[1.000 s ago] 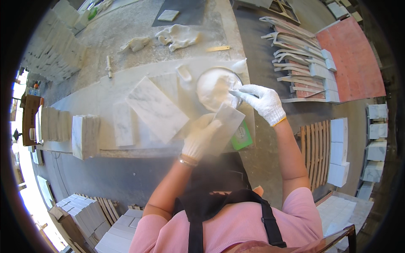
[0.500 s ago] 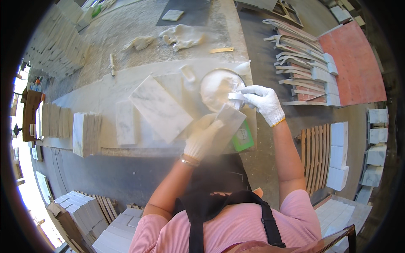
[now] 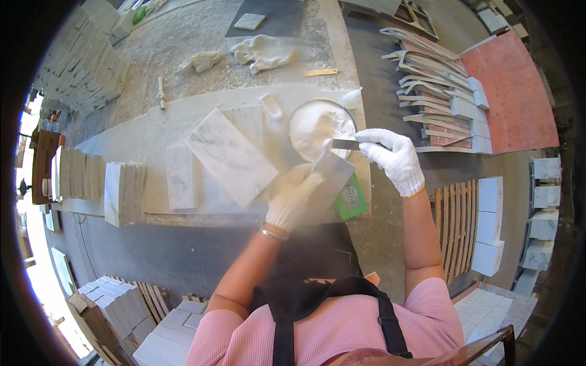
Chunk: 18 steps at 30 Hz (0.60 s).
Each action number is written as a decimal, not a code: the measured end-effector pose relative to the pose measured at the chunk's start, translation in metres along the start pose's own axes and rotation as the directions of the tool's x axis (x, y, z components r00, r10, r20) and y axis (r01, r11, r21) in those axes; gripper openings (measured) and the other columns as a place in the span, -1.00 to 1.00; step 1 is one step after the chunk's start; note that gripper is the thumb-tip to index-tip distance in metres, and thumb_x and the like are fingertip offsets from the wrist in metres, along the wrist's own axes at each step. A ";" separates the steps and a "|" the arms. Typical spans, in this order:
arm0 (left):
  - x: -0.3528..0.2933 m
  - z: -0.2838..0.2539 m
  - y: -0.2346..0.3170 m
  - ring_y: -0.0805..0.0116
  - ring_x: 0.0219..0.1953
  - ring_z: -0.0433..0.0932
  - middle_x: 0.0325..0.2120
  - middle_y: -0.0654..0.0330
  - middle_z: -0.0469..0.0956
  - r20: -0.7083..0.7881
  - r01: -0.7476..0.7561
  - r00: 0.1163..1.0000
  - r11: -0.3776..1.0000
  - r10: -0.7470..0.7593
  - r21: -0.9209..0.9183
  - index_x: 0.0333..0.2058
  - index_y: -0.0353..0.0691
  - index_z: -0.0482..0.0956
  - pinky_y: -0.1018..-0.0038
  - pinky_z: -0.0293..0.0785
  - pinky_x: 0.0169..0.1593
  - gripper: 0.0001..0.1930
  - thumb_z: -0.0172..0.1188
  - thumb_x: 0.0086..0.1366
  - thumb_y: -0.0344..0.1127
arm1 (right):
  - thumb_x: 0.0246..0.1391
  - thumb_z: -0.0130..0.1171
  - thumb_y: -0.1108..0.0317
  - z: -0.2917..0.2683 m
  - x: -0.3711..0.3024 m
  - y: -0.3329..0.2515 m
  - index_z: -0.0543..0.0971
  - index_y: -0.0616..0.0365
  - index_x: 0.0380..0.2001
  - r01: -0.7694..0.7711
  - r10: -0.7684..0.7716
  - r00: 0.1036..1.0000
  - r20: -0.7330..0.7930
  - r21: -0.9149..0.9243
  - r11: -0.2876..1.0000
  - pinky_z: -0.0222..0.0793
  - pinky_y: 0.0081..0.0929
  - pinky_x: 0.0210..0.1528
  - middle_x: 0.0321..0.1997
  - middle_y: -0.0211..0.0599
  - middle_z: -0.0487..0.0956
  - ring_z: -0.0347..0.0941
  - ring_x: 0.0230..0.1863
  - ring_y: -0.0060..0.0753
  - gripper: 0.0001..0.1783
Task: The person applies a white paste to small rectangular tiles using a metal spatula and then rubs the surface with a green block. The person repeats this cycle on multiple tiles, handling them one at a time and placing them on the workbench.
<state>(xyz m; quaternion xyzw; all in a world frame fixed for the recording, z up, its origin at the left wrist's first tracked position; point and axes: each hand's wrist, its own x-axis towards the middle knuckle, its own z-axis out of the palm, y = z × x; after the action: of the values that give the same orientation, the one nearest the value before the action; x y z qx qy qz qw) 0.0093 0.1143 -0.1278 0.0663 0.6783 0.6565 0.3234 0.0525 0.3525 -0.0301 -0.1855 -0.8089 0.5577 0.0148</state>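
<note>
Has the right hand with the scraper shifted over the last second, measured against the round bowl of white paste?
Yes. The right hand has drawn slightly back toward the bowl's near rim, the scraper tip staying over the paste.

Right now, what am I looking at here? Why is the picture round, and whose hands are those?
No machine here: a person wears a wide fisheye camera on the head, looking down, so the picture bends at its rim. Both hands wear white gloves. The left hand holds a small grey tile. The right hand holds a flat blade over a bowl of white paste. On the bench lie a larger marble tile, spare gloves and a green packet.
</note>
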 end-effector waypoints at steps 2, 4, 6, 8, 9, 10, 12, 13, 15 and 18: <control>0.001 0.000 -0.001 0.26 -0.06 0.67 -0.12 0.01 0.73 -0.002 0.017 1.000 1.000 -0.017 0.006 0.09 -0.35 0.65 0.35 0.54 0.08 -0.51 0.21 0.39 -0.06 | 0.24 0.35 0.48 0.000 -0.002 0.000 0.76 0.23 0.01 0.064 -0.064 0.998 -0.009 -0.025 0.998 0.48 -0.65 -0.22 -0.15 -0.40 0.75 0.58 -0.25 -0.68 -0.72; 0.001 0.000 -0.001 0.27 -0.07 0.67 -0.12 0.02 0.73 -0.002 0.023 1.000 1.000 -0.023 0.010 0.09 -0.35 0.65 0.35 0.54 0.07 -0.51 0.21 0.38 -0.06 | 0.24 0.35 0.51 -0.001 -0.002 0.000 0.76 0.25 0.00 0.127 -0.129 0.991 -0.024 -0.075 0.989 0.55 -0.60 -0.10 -0.10 -0.36 0.76 0.62 -0.16 -0.61 -0.73; 0.001 0.000 0.002 0.29 -0.08 0.66 -0.12 0.03 0.73 0.000 0.018 1.000 1.000 -0.018 0.014 0.09 -0.34 0.66 0.36 0.54 0.06 -0.51 0.22 0.38 -0.07 | 0.23 0.35 0.53 -0.002 -0.002 -0.001 0.76 0.26 -0.01 0.171 -0.179 0.983 -0.047 -0.147 0.974 0.57 -0.55 0.02 -0.07 -0.32 0.77 0.65 -0.07 -0.54 -0.74; -0.001 0.000 0.006 0.32 -0.08 0.66 -0.11 0.07 0.73 0.008 0.022 1.000 1.000 -0.022 -0.016 0.10 -0.35 0.66 0.37 0.54 0.06 -0.52 0.23 0.40 -0.07 | 0.22 0.36 0.52 -0.002 -0.003 0.000 0.77 0.25 -0.02 0.210 -0.223 0.973 -0.057 -0.180 0.961 0.57 -0.53 0.05 -0.05 -0.29 0.78 0.66 -0.05 -0.51 -0.74; -0.002 0.000 0.008 0.34 -0.09 0.65 -0.11 0.10 0.73 0.015 0.029 0.999 0.999 -0.029 -0.024 0.10 -0.36 0.66 0.38 0.54 0.06 -0.52 0.23 0.40 -0.07 | 0.22 0.37 0.51 -0.002 -0.003 0.000 0.77 0.24 -0.03 0.209 -0.228 0.971 -0.076 -0.204 0.956 0.57 -0.52 0.07 -0.04 -0.27 0.78 0.67 -0.03 -0.50 -0.74; -0.003 0.000 0.010 0.35 -0.08 0.65 -0.11 0.11 0.72 0.018 0.030 0.999 0.998 -0.029 -0.062 0.10 -0.36 0.66 0.38 0.54 0.06 -0.53 0.23 0.42 -0.07 | 0.21 0.38 0.51 -0.002 -0.003 0.001 0.77 0.23 -0.03 0.221 -0.244 0.966 -0.084 -0.222 0.950 0.57 -0.50 0.07 -0.04 -0.27 0.78 0.68 -0.03 -0.48 -0.75; -0.006 0.001 0.013 0.37 -0.08 0.64 -0.09 0.14 0.72 0.026 0.046 0.999 0.991 -0.044 -0.122 0.09 -0.37 0.66 0.40 0.54 0.06 -0.54 0.22 0.45 -0.08 | 0.21 0.40 0.49 -0.002 -0.004 0.005 0.78 0.21 -0.04 0.239 -0.274 0.955 -0.110 -0.254 0.937 0.57 -0.48 0.07 -0.04 -0.26 0.78 0.69 -0.03 -0.46 -0.75; -0.007 0.002 0.014 0.37 -0.08 0.64 -0.10 0.14 0.71 0.041 0.082 0.996 0.981 -0.076 -0.173 0.10 -0.36 0.66 0.40 0.55 0.05 -0.54 0.21 0.47 -0.07 | 0.20 0.40 0.48 -0.002 -0.003 0.008 0.78 0.19 -0.04 0.217 -0.263 0.956 -0.130 -0.291 0.932 0.58 -0.48 0.07 -0.04 -0.25 0.78 0.70 -0.03 -0.45 -0.74; -0.007 0.004 0.012 0.37 -0.10 0.64 -0.11 0.15 0.71 0.058 0.130 0.991 0.952 -0.119 -0.278 0.11 -0.34 0.66 0.41 0.56 0.03 -0.56 0.19 0.51 -0.07 | 0.19 0.41 0.47 -0.001 -0.002 0.016 0.78 0.16 -0.03 0.239 -0.302 0.942 -0.146 -0.340 0.909 0.58 -0.47 0.06 -0.03 -0.25 0.79 0.70 -0.03 -0.44 -0.73; -0.003 0.004 0.007 0.38 -0.15 0.64 -0.14 0.18 0.70 0.318 0.348 0.932 0.678 -0.175 -0.647 0.14 -0.29 0.64 0.43 0.59 -0.04 -0.57 0.18 0.54 -0.06 | 0.16 0.42 0.45 -0.001 0.002 0.030 0.78 0.09 -0.01 0.286 -0.402 0.903 -0.149 -0.490 0.823 0.60 -0.43 0.01 -0.05 -0.22 0.78 0.72 -0.07 -0.32 -0.70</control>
<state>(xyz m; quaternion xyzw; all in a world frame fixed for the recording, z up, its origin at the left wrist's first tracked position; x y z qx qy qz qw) 0.0112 0.1174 -0.1196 -0.0824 0.3426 0.7963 0.4917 0.0594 0.3630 -0.0572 -0.1011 -0.9288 0.3123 0.1719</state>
